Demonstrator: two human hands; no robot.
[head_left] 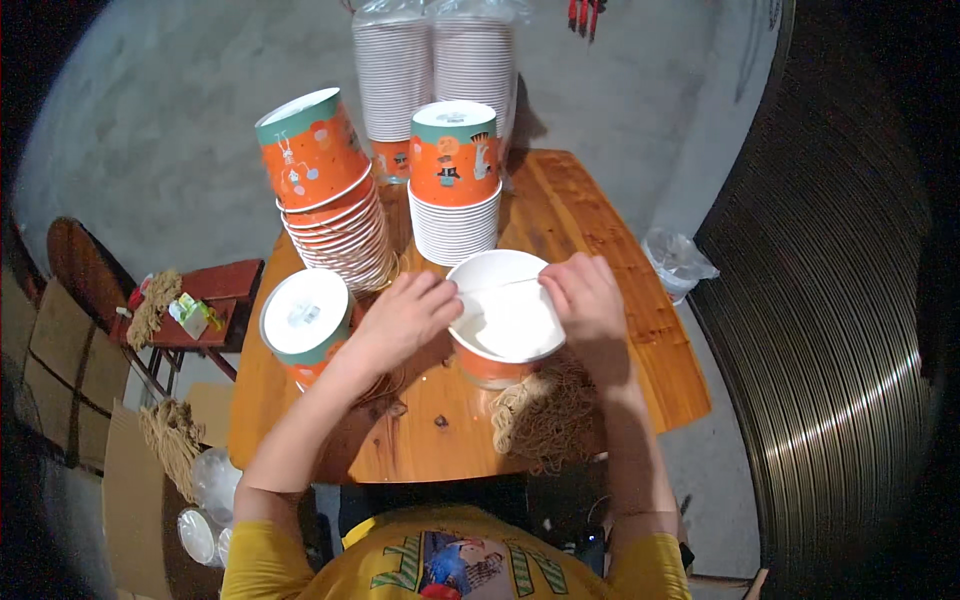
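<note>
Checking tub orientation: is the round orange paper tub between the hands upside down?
No, the tub has its open mouth facing up, showing its white inside.

We log no word we can read for certain. Faint grey marks sit on the white bases of two upturned tubs, one at near left (303, 312), one topping the middle stack (454, 116); striped green characters flank a picture on the yellow shirt (450, 522).

Grey wall (200, 120), dark ribbed metal shutter (835, 330)
On the left, a reddish wooden bench (222, 282) bears a green-and-white packet (190, 315), brown cardboard (130, 505) nearby; on the right, a clear plastic bag (677, 263).
</note>
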